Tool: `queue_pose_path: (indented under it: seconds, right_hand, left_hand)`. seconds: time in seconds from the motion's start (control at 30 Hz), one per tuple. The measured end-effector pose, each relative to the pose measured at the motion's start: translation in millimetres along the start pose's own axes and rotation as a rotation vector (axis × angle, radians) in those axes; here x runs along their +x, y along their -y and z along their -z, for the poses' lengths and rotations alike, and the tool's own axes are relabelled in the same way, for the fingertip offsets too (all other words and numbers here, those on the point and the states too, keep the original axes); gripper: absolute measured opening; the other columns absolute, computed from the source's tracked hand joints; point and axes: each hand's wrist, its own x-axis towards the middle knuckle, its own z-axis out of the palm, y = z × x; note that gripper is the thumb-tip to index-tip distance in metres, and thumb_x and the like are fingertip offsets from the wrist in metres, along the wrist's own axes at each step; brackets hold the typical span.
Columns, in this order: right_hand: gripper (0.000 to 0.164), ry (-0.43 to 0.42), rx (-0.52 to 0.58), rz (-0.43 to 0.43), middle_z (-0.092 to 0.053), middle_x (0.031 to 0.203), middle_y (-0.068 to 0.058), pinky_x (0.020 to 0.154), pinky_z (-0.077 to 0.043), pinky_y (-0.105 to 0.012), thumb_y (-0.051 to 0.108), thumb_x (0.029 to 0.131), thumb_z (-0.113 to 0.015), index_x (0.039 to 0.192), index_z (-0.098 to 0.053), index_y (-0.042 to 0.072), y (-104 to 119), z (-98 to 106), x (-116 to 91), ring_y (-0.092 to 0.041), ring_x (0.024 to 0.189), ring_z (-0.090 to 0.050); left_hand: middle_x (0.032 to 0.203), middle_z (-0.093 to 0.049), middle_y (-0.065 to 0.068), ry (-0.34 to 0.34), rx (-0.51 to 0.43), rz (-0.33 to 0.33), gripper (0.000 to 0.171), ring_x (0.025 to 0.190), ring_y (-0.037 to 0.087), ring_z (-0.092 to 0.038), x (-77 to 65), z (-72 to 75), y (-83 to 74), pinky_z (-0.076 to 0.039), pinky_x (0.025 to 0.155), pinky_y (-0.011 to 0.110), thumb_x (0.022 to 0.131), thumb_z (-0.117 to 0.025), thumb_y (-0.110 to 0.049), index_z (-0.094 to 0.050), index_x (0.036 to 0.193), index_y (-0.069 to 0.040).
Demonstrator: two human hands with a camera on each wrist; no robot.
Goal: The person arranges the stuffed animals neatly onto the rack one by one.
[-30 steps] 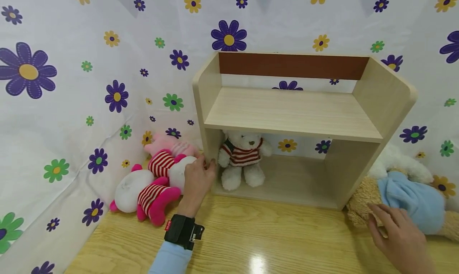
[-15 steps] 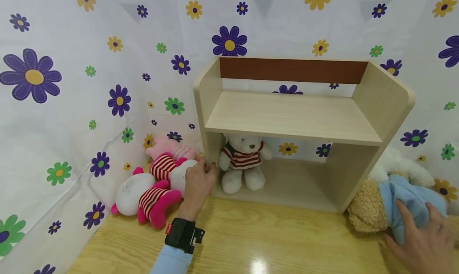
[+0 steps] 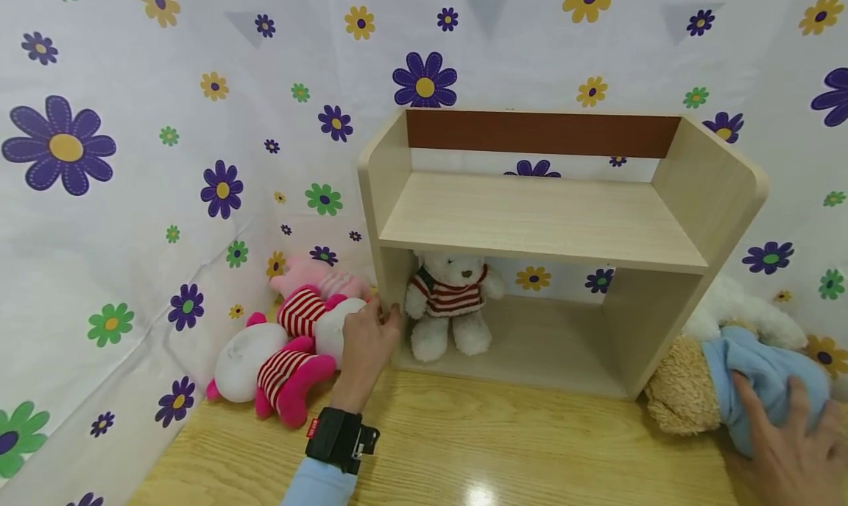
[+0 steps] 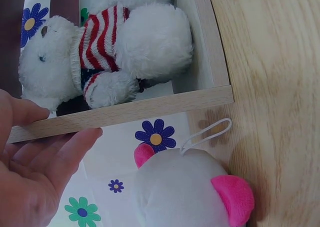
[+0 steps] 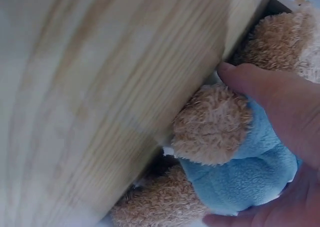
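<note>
A pale wooden shelf (image 3: 543,215) with two levels stands against the flowered backdrop. My left hand (image 3: 367,344) pinches the front edge of its left side panel (image 4: 150,109), thumb on the inner face and fingers outside. Right of the shelf lies a tan teddy bear (image 3: 685,384) in a blue top. Over its body my right hand (image 3: 791,440) spreads, and in the right wrist view thumb and fingers curve round the blue top (image 5: 245,179) from both sides. A white teddy bear (image 3: 453,296) in a red-striped sweater sits in the lower compartment, at the left.
Pink-and-white plush toys (image 3: 291,381) in striped clothes lie heaped left of the shelf, beside my left hand. A pink plush (image 3: 311,274) is behind them. White fluffy plush (image 3: 738,311) lies behind the tan bear. The wooden tabletop (image 3: 503,440) runs along the front.
My right hand has moved right, from beside the tan bear's head onto its blue-clad body, and grips it. The left hand keeps its hold on the shelf panel. The view has tilted slightly up.
</note>
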Motion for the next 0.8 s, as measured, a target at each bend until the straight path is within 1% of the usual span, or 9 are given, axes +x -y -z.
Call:
queue_pose_path:
  seconds: [0.1, 0.2, 0.33, 0.4, 0.5, 0.57, 0.6, 0.7, 0.8]
  right_hand:
    - [0.122, -0.063, 0.002, 0.056, 0.009, 0.153, -0.047, 0.077, -0.035, -0.089, 0.005, 0.073, -0.086, 0.161, -0.002, 0.018, -3, 0, 3, -0.085, 0.12, -0.016]
    - [0.126, -0.158, -0.001, 0.134, -0.004, 0.148, -0.05, 0.074, -0.038, -0.086, 0.0, 0.063, -0.09, 0.159, -0.009, 0.015, -7, 0, 5, -0.083, 0.108, -0.028]
    - [0.136, -0.236, 0.014, 0.19, -0.019, 0.138, -0.051, 0.079, -0.036, -0.085, 0.003, 0.048, -0.097, 0.156, -0.016, 0.013, -11, 2, 7, -0.076, 0.106, -0.035]
    - [0.129, -0.291, 0.015, 0.199, -0.026, 0.133, -0.05, 0.079, -0.038, -0.082, 0.0, 0.043, -0.096, 0.151, -0.025, 0.009, -12, 3, 7, -0.073, 0.106, -0.04]
    - [0.108, -0.429, -0.007, 0.19, -0.038, 0.124, -0.047, 0.079, -0.042, -0.075, -0.002, 0.042, -0.093, 0.136, -0.04, 0.0, -13, 4, 5, -0.067, 0.097, -0.048]
    - [0.083, -0.528, 0.019, 0.175, -0.045, 0.12, -0.046, 0.083, -0.042, -0.073, -0.004, 0.053, -0.086, 0.126, -0.046, -0.005, -12, 4, 4, -0.067, 0.095, -0.05]
    - [0.065, -0.574, 0.045, 0.168, -0.047, 0.119, -0.045, 0.086, -0.041, -0.072, 0.003, 0.069, -0.083, 0.123, -0.048, -0.006, -12, 3, 3, -0.066, 0.096, -0.05]
    - [0.035, -0.701, 0.19, 0.16, -0.049, 0.115, -0.045, 0.089, -0.038, -0.072, 0.005, 0.087, -0.059, 0.116, -0.052, -0.012, -7, 7, 4, -0.065, 0.098, -0.047]
    - [0.032, -0.765, 0.353, 0.108, -0.049, 0.111, -0.045, 0.088, -0.033, -0.069, 0.004, 0.087, -0.047, 0.111, -0.053, -0.017, 0, 19, 5, -0.063, 0.099, -0.044]
  left_hand:
    - [0.057, -0.06, 0.012, 0.01, -0.006, 0.013, 0.023, 0.051, 0.022, -0.047, -0.1, 0.3, -0.2, -0.035, 0.049, 0.031, 0.093, -0.065, -0.015, -0.062, 0.074, -0.003]
    - [0.059, -0.061, 0.013, 0.013, -0.013, 0.014, 0.021, 0.052, 0.022, -0.047, 0.1, 0.8, -0.8, -0.036, 0.05, 0.031, 0.093, -0.065, -0.015, -0.064, 0.077, -0.002]
    - [0.061, -0.063, 0.014, 0.022, -0.016, 0.02, 0.019, 0.052, 0.021, -0.048, 0.6, 1.4, -0.4, -0.037, 0.05, 0.031, 0.093, -0.065, -0.016, -0.066, 0.082, 0.0]
    - [0.061, -0.062, 0.013, 0.033, -0.018, 0.033, 0.019, 0.052, 0.02, -0.047, 0.2, 1.7, -0.2, -0.036, 0.049, 0.03, 0.094, -0.064, -0.017, -0.067, 0.084, 0.0]
    - [0.061, -0.063, 0.013, 0.046, -0.021, 0.049, 0.019, 0.053, 0.02, -0.047, -0.6, 2.0, -0.1, -0.036, 0.05, 0.03, 0.094, -0.064, -0.017, -0.068, 0.086, 0.0]
    - [0.062, -0.063, 0.013, 0.049, -0.026, 0.052, 0.018, 0.054, 0.02, -0.047, -0.7, 1.7, 0.3, -0.036, 0.05, 0.03, 0.094, -0.064, -0.017, -0.068, 0.088, 0.0]
    - [0.063, -0.064, 0.013, 0.049, -0.023, 0.051, 0.018, 0.054, 0.02, -0.048, -0.5, 1.6, 0.6, -0.036, 0.05, 0.03, 0.094, -0.064, -0.017, -0.068, 0.088, 0.0]
    - [0.062, -0.064, 0.013, 0.052, -0.024, 0.046, 0.018, 0.053, 0.019, -0.048, 0.1, 0.8, 1.0, -0.036, 0.049, 0.03, 0.095, -0.063, -0.017, -0.068, 0.089, 0.0]
    - [0.062, -0.063, 0.013, 0.055, -0.022, 0.049, 0.019, 0.052, 0.02, -0.048, -0.1, 1.1, -0.2, -0.036, 0.049, 0.03, 0.095, -0.063, -0.018, -0.068, 0.087, -0.001]
